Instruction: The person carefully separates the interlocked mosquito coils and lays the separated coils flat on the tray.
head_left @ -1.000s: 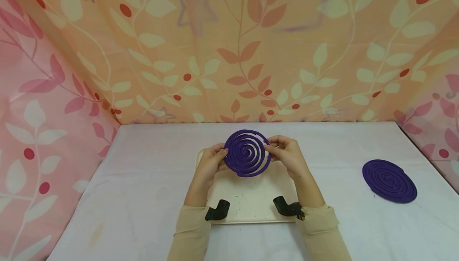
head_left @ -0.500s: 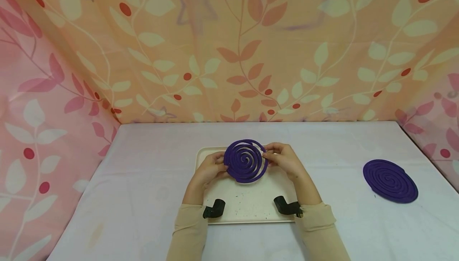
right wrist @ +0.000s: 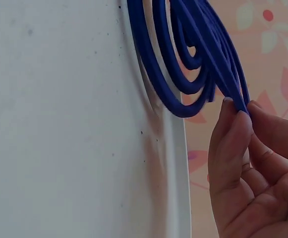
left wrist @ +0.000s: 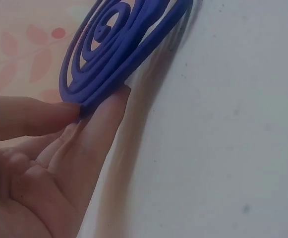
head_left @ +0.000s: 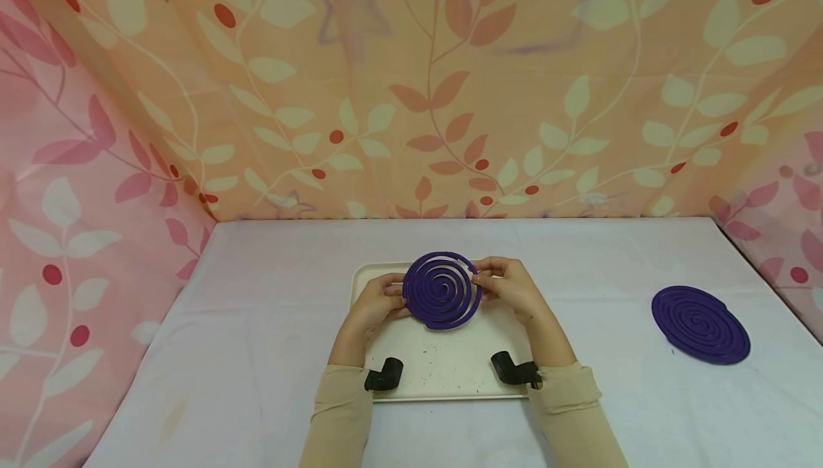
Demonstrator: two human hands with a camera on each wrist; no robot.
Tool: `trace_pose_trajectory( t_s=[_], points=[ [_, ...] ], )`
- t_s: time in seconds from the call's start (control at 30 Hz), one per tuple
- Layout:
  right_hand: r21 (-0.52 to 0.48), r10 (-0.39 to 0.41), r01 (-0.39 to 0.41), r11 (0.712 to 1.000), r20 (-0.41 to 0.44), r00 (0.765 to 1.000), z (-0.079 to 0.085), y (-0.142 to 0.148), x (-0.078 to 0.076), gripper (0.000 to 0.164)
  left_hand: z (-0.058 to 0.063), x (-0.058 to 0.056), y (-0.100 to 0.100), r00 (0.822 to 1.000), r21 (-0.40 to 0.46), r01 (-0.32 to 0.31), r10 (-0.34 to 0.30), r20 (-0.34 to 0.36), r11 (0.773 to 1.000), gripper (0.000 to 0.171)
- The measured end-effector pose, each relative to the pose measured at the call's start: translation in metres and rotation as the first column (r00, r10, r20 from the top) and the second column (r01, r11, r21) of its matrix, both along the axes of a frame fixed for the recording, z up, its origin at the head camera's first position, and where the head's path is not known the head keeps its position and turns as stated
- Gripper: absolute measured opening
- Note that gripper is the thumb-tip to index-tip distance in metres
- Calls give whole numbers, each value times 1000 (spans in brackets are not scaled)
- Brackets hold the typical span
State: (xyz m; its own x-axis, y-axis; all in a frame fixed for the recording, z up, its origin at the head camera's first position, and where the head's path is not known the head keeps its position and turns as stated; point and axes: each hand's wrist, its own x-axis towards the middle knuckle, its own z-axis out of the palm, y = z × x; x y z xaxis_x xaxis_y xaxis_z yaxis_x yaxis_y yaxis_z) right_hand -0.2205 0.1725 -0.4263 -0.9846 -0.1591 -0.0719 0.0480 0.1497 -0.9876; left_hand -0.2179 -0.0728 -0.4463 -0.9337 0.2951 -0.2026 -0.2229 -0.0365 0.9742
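Note:
A purple mosquito coil is held tilted above the cream tray, gaps showing between some of its rings. My left hand pinches its left edge; in the left wrist view that rim sits between thumb and fingers. On the opposite side my right hand pinches the right edge. Up close in the right wrist view, a looping strand of the coil hangs apart from the strands in the fingertips. Whether it is one coil or two nested ones I cannot tell.
Another purple coil lies flat on the white tablecloth to the right. Small dark crumbs dot the tray. A flowered cloth wall closes off the back and sides.
Both hands have lowered the coil slightly toward the tray. The gaps between its rings shifted as it tilted. The coil on the right has stayed in place.

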Motion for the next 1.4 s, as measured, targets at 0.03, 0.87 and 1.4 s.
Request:
trace_pose_trajectory(
  t_s=[0.03,0.87,1.4],
  points=[
    [2,-3,3,1000,0,1000,0,0,0,26,0,0,0,1000,4,5,-5,-4,1000,47],
    [3,-43,43,999,-15,999,2,0,1,23,-1,-1,-1,999,74,25,-21,-43,997,47],
    [-14,-41,40,999,-27,999,1,0,0,24,-2,-1,0,999,81,13,-10,-43,997,46]
  ],
)
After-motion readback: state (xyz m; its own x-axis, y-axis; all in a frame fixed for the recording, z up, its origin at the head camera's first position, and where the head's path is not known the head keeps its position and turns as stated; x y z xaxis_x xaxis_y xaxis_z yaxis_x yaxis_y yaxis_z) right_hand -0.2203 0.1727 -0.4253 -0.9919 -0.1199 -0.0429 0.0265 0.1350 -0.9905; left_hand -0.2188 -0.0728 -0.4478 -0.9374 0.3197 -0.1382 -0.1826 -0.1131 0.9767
